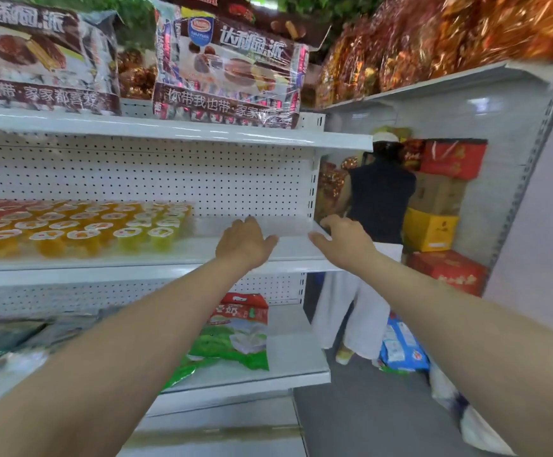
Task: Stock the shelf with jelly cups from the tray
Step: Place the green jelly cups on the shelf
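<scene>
Several jelly cups (pixel 80 234), orange and yellow with printed lids, stand in rows on the left half of the white middle shelf (pixel 176 252). My left hand (pixel 245 244) reaches onto the bare right part of that shelf, thumb out to the right. My right hand (pixel 344 240) is at the shelf's right end, thumb pointing left. A faint, pale translucent shape (pixel 285 225), perhaps a clear tray, lies on the shelf between and under my fingers. The fingertips are hidden, so whether either hand grips it is unclear.
Big snack packs (pixel 229 67) fill the shelf above. A green bag (pixel 232 338) lies on the shelf below. A person in a dark top (pixel 380 199) stands in the aisle to the right, beside stacked red and yellow cartons (pixel 433 225).
</scene>
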### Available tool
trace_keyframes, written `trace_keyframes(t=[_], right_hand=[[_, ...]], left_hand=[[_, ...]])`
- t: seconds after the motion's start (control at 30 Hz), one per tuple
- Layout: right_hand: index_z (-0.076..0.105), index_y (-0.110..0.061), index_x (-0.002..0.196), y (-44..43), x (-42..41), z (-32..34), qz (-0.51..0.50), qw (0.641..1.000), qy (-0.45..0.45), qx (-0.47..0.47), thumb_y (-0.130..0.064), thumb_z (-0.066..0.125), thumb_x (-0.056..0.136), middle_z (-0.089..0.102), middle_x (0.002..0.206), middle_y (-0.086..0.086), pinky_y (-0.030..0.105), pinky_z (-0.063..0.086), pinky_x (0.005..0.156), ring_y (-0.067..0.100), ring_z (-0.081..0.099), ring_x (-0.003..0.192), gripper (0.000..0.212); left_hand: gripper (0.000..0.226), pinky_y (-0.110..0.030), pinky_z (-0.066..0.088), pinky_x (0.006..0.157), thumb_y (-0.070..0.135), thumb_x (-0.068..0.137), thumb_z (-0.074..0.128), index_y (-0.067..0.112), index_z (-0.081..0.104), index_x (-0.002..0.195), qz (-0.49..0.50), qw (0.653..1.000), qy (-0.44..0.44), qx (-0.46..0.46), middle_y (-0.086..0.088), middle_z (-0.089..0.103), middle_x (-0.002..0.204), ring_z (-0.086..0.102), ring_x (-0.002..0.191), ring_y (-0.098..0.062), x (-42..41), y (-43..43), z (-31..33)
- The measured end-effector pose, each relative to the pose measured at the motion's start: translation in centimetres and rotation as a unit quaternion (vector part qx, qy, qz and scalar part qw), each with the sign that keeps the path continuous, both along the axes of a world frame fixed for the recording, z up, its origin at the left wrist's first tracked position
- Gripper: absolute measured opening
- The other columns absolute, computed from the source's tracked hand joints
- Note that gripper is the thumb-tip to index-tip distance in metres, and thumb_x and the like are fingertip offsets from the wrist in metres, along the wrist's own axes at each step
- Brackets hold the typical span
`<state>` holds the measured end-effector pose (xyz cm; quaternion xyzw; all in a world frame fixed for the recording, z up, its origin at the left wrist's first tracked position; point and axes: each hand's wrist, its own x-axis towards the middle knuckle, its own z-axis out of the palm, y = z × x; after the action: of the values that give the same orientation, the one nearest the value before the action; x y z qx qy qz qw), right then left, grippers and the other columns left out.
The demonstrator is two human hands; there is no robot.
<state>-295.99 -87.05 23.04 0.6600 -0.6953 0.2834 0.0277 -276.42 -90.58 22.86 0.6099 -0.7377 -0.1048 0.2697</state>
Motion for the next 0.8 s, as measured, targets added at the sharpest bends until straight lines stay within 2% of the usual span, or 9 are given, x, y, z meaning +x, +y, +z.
trace_keyframes(t=[0.1, 0.33, 0.4, 0.47, 0.5, 0.57, 0.63, 0.7, 0.8], right_hand=[[0.048, -0.017, 0.138, 1.6, -2.4, -3.1, -0.035, 0.999, -0.015, 0.038, -0.052, 0.051, 0.095, 0.054, 0.135, 0.007, 0.04, 0.047, 0.097, 0.027, 0.048, 0.124, 0.056], [0.047, -0.014, 0.138, 4.2, -6.5, -12.0, -0.076, 0.988, -0.031, 0.134, -0.047, 0.057, 0.093, 0.055, 0.133, 0.012, 0.036, 0.041, 0.096, 0.031, 0.048, 0.124, 0.058], [0.048, -0.012, 0.135, 4.7, -7.0, -15.3, -0.081, 0.981, -0.052, 0.171, -0.042, 0.065, 0.088, 0.058, 0.127, 0.016, 0.037, 0.045, 0.091, 0.034, 0.055, 0.116, 0.059], [0.051, -0.009, 0.128, 5.1, -7.3, -18.8, -0.083, 0.97, -0.087, 0.212, -0.038, 0.071, 0.084, 0.062, 0.117, 0.018, 0.038, 0.049, 0.077, 0.032, 0.061, 0.099, 0.057], [0.052, -0.009, 0.126, 5.2, -7.5, -20.9, -0.085, 0.964, -0.1, 0.232, -0.038, 0.072, 0.082, 0.063, 0.117, 0.017, 0.038, 0.049, 0.077, 0.03, 0.06, 0.099, 0.057], [0.052, -0.01, 0.128, 5.5, -7.5, -25.3, -0.093, 0.95, -0.12, 0.271, -0.038, 0.073, 0.079, 0.061, 0.123, 0.013, 0.04, 0.047, 0.093, 0.031, 0.058, 0.113, 0.06], [0.051, -0.007, 0.133, 6.3, -7.0, -29.6, -0.109, 0.931, -0.134, 0.321, -0.034, 0.072, 0.084, 0.056, 0.132, 0.013, 0.036, 0.036, 0.103, 0.031, 0.051, 0.125, 0.06], [0.05, -0.005, 0.135, 7.3, -6.3, -33.9, -0.112, 0.911, -0.145, 0.369, -0.032, 0.071, 0.087, 0.051, 0.139, 0.013, 0.031, 0.031, 0.104, 0.029, 0.045, 0.132, 0.059], [0.052, -0.009, 0.133, 9.5, -5.0, -40.1, -0.111, 0.874, -0.175, 0.44, -0.037, 0.071, 0.087, 0.053, 0.139, 0.01, 0.03, 0.034, 0.103, 0.026, 0.046, 0.13, 0.057]], left_hand=[[0.063, -0.044, 0.044, 0.099, 0.055, 0.094, 0.05, 0.009, 0.042, 0.137, -0.022, 0.999, -0.003, 0.024, -0.014, 0.045, 0.136, 0.046, 0.124, -0.033, -2.2, 0.8, -3.1], [0.065, -0.042, 0.047, 0.094, 0.057, 0.09, 0.051, 0.008, 0.047, 0.132, -0.064, 0.99, -0.04, 0.116, -0.016, 0.052, 0.133, 0.052, 0.118, -0.035, -5.8, 1.4, -13.7], [0.066, -0.042, 0.046, 0.096, 0.057, 0.09, 0.052, 0.007, 0.047, 0.132, -0.072, 0.984, -0.052, 0.151, -0.016, 0.052, 0.133, 0.053, 0.119, -0.034, -6.4, 1.7, -17.4], [0.064, -0.042, 0.043, 0.099, 0.054, 0.091, 0.054, 0.005, 0.046, 0.133, -0.081, 0.977, -0.061, 0.188, -0.017, 0.05, 0.135, 0.05, 0.122, -0.035, -6.7, 2.4, -21.5], [0.063, -0.042, 0.043, 0.099, 0.052, 0.092, 0.055, 0.005, 0.046, 0.132, -0.085, 0.972, -0.066, 0.208, -0.018, 0.05, 0.135, 0.049, 0.123, -0.036, -6.7, 2.8, -23.6], [0.062, -0.042, 0.042, 0.099, 0.052, 0.092, 0.056, 0.006, 0.046, 0.132, -0.094, 0.958, -0.079, 0.258, -0.017, 0.048, 0.135, 0.048, 0.125, -0.037, -6.6, 3.7, -28.1], [0.066, -0.043, 0.041, 0.102, 0.055, 0.091, 0.054, 0.006, 0.044, 0.135, -0.105, 0.938, -0.1, 0.314, -0.016, 0.047, 0.138, 0.046, 0.128, -0.036, -6.1, 4.7, -32.9], [0.068, -0.044, 0.042, 0.103, 0.055, 0.089, 0.057, 0.007, 0.045, 0.135, -0.112, 0.917, -0.115, 0.365, -0.015, 0.048, 0.137, 0.047, 0.127, -0.035, -5.3, 5.9, -37.5], [0.063, -0.042, 0.044, 0.099, 0.051, 0.087, 0.064, 0.006, 0.05, 0.128, -0.126, 0.885, -0.127, 0.43, -0.015, 0.053, 0.129, 0.052, 0.12, -0.034, -3.8, 7.8, -43.4]])
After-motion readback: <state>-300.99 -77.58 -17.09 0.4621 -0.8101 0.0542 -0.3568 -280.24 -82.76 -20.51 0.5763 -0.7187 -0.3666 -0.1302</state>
